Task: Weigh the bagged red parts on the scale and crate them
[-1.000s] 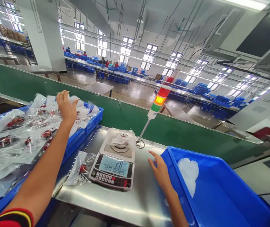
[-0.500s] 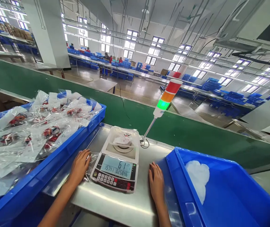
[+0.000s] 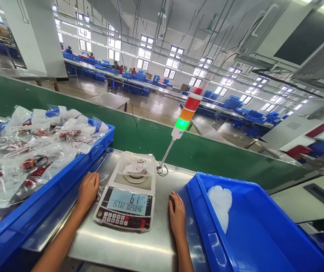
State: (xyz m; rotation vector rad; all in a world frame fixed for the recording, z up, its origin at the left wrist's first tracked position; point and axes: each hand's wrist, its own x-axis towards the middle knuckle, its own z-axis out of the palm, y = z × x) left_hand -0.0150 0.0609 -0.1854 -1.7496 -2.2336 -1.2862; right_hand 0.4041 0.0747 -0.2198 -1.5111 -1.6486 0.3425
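A counting scale [image 3: 126, 200] stands on the steel bench between my hands, a clear bag of parts [image 3: 137, 166] on its pan and 61 on its display. My left hand [image 3: 88, 189] lies palm down left of the scale, fingers together, resting on a clear bag [image 3: 103, 180] whose edge shows beside it. My right hand [image 3: 177, 213] lies flat and open on the bench right of the scale, against the blue bin [image 3: 252, 226].
A blue tray [image 3: 51, 189] heaped with bagged red-and-black parts sits at left. A signal tower lamp [image 3: 183, 121] glows green behind the scale. A green conveyor belt [image 3: 207, 155] runs across behind the bench. People work at distant tables.
My left hand came back from the heaped tray and settled on the bag beside the scale. The lamp went from orange to green and the count rose from 28 to 61.
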